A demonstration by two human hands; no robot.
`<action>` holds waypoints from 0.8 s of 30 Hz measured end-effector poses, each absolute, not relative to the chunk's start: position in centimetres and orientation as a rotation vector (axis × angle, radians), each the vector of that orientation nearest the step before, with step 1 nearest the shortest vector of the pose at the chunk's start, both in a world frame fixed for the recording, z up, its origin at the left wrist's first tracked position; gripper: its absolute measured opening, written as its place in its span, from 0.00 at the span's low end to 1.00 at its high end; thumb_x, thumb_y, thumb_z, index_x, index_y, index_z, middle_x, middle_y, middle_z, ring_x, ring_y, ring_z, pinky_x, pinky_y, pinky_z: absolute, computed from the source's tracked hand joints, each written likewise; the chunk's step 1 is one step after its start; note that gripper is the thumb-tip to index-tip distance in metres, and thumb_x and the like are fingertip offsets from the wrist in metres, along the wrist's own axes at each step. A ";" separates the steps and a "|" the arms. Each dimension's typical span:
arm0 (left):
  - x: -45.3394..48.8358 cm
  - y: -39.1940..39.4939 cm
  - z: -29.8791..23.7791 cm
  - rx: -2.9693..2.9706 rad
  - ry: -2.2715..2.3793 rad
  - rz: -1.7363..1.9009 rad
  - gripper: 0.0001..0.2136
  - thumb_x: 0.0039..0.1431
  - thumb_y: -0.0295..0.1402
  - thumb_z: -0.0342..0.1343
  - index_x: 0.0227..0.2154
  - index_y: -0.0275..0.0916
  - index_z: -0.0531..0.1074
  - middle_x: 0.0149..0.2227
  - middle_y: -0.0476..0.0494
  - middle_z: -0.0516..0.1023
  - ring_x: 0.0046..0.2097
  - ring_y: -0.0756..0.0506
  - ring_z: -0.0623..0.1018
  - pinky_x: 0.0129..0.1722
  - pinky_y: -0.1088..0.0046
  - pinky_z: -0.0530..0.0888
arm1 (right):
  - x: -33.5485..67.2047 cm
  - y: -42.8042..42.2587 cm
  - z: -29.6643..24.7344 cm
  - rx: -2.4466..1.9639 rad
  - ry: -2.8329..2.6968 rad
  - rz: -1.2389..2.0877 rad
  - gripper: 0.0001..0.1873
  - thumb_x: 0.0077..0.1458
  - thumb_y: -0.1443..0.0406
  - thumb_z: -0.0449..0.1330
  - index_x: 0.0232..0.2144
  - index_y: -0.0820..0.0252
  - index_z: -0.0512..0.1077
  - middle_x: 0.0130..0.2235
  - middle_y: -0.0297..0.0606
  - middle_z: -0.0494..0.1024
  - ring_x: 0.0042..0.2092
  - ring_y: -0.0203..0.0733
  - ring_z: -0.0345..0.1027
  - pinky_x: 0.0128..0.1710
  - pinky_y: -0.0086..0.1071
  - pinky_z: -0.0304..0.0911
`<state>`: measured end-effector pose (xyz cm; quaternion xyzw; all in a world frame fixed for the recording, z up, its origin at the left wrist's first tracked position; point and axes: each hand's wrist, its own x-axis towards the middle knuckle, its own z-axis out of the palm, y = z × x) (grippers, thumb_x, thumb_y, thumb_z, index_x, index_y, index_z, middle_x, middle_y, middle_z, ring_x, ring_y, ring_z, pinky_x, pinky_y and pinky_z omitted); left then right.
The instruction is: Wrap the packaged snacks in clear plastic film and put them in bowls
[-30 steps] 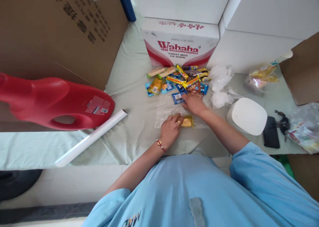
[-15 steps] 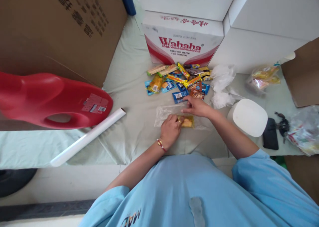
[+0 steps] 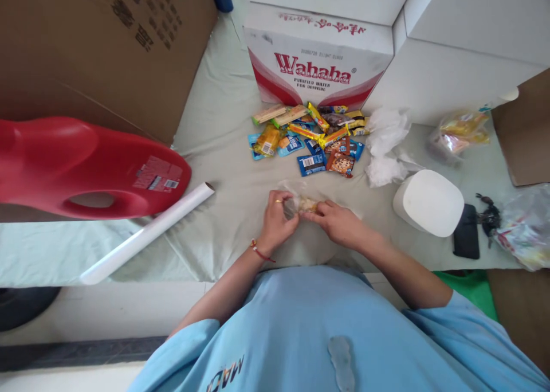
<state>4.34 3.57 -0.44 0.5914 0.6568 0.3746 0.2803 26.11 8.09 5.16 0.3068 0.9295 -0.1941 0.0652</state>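
My left hand (image 3: 278,221) pinches the left part of a clear plastic bag (image 3: 290,207), with thumb and index finger curved around it. Through the plastic shows a small yellow snack packet (image 3: 307,204), blurred and partly covered by fingers. My right hand (image 3: 339,223) is closed on the packet's right end, its fingertips meeting the bag. Beyond both hands lies a pile of wrapped snacks: a blue packet (image 3: 311,164), a brown cookie packet (image 3: 341,164), yellow bars (image 3: 334,135) and green-ended wafer packs (image 3: 268,114).
A white Wahaha carton (image 3: 318,65) stands behind the snacks. Crumpled clear bags (image 3: 387,145), a white container (image 3: 429,203), a black phone (image 3: 466,234) and keys (image 3: 488,217) are on the right. Leftward are a red jug (image 3: 86,168), a white roll (image 3: 148,234) and a brown box (image 3: 107,54).
My left hand has lifted and curled around the bag's left part. My right hand has come down from near the blue packet onto the yellow packet. The bag is now bunched up.
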 end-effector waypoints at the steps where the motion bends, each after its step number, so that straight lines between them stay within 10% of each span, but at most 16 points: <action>1: 3.7 3.7 -0.4 1.537 1.772 1.092 0.16 0.55 0.32 0.58 0.47 0.42 0.66 0.47 0.41 0.71 0.45 0.43 0.76 0.45 0.64 0.77 | 26.0 8.0 5.1 0.929 2.798 -0.579 0.27 0.70 0.69 0.53 0.66 0.43 0.70 0.47 0.44 0.76 0.49 0.49 0.68 0.40 0.34 0.61; 9: 2.0 6.5 1.1 1.628 2.064 0.819 0.15 0.61 0.43 0.61 0.44 0.39 0.74 0.60 0.31 0.71 0.67 0.29 0.66 0.67 0.44 0.65 | 25.7 8.3 5.3 1.050 2.774 -0.678 0.25 0.70 0.70 0.52 0.62 0.44 0.75 0.47 0.45 0.75 0.49 0.50 0.68 0.40 0.34 0.62; 16: 4.1 5.3 4.6 1.538 1.749 0.810 0.04 0.62 0.33 0.55 0.32 0.42 0.73 0.33 0.48 0.76 0.33 0.46 0.76 0.39 0.67 0.77 | 26.2 8.4 4.4 0.981 2.877 -0.928 0.22 0.69 0.71 0.51 0.54 0.51 0.80 0.46 0.44 0.75 0.49 0.48 0.67 0.52 0.39 0.66; 24: 9.0 3.7 3.5 2.034 1.489 0.665 0.16 0.64 0.30 0.54 0.52 0.35 0.77 0.55 0.31 0.78 0.59 0.36 0.76 0.62 0.53 0.75 | 31.2 8.2 5.6 0.896 2.986 -1.348 0.20 0.67 0.67 0.56 0.58 0.51 0.76 0.61 0.47 0.75 0.62 0.51 0.68 0.62 0.50 0.66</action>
